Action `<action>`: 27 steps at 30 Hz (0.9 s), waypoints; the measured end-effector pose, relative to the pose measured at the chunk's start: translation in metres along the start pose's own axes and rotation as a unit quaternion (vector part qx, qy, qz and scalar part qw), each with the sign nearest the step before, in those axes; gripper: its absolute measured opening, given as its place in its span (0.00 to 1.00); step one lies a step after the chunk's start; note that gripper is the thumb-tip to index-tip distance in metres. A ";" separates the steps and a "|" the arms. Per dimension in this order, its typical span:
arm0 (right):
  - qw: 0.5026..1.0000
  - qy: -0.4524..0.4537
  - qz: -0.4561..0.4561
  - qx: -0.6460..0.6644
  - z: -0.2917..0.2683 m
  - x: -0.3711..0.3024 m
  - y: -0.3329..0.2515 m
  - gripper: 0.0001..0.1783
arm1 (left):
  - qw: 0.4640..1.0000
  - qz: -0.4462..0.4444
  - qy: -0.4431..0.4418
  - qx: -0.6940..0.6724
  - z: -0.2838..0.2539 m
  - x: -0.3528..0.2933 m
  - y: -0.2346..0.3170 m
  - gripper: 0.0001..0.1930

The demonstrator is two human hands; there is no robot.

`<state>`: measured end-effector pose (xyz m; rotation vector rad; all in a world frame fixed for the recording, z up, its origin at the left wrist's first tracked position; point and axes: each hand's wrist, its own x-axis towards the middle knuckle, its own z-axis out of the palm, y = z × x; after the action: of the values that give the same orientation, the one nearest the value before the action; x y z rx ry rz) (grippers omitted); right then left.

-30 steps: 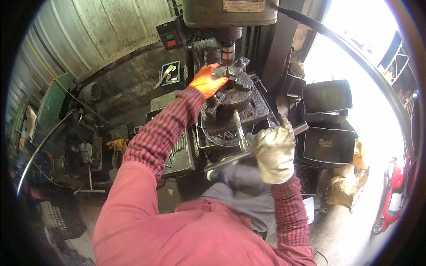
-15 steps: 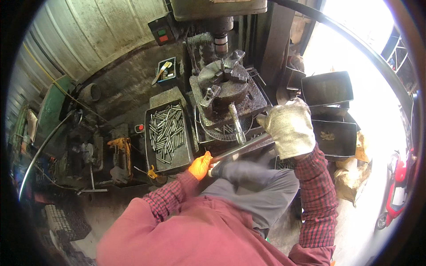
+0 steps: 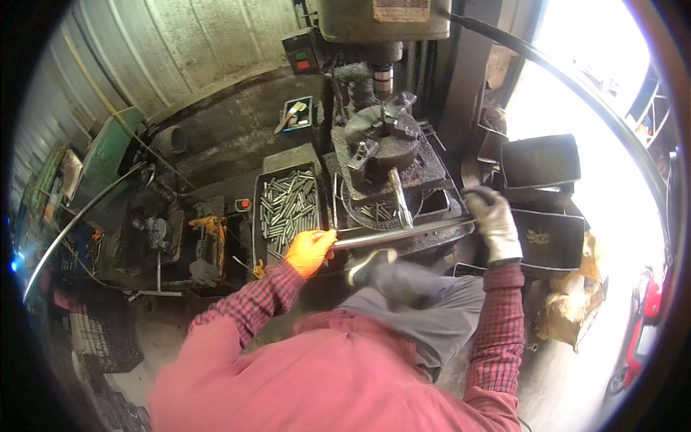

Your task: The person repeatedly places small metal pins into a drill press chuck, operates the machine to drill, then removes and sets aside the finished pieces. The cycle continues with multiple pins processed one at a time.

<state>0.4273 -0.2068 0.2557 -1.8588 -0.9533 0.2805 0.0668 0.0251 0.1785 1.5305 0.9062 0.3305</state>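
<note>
A long, smooth metal bar (image 3: pixel 403 234) lies across in front of me, nearly level, its right end slightly farther away. My left hand (image 3: pixel 310 252), in an orange glove, is closed around the bar's left end. At the other end, my right hand (image 3: pixel 497 222), in a pale, dirty work glove, has its fingers curled on the bar. Just beyond the bar stands a drill press fixture (image 3: pixel 381 147), dark with grime, with a metal handle (image 3: pixel 400 198) sticking out toward me. A tray (image 3: pixel 319 189) of short metal pins (image 3: pixel 288 209) sits beyond my left hand.
Black bins (image 3: pixel 540 162) stand at the right, near a torn paper sack (image 3: pixel 570 309). A small box with a brush (image 3: pixel 291 117) lies behind the tray. A switch box (image 3: pixel 301 52) hangs beside the drill head (image 3: pixel 385 20). My bent leg (image 3: pixel 432 288) is below the bar.
The bar has swung from a steeper slant to nearly level. My right hand has turned and now grips its far right end; my left hand has shifted slightly left and away. The view has shifted too.
</note>
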 end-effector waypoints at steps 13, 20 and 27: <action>0.729 0.565 -0.158 -0.352 -0.251 -0.110 -0.093 0.17 | 0.948 0.060 0.116 -0.289 0.007 -0.017 -0.067 0.32; 0.652 0.582 -0.116 -0.471 -0.251 -0.134 -0.101 0.16 | 0.949 0.093 0.124 -0.275 0.018 -0.019 -0.057 0.30; 0.623 0.591 -0.114 -0.500 -0.252 -0.152 -0.090 0.16 | 0.955 0.110 0.113 -0.253 0.010 -0.015 -0.060 0.29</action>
<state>0.4251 -0.4659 0.4220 -2.1260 -0.2788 -1.7989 0.0427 0.0030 0.1250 1.1269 0.7497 0.8463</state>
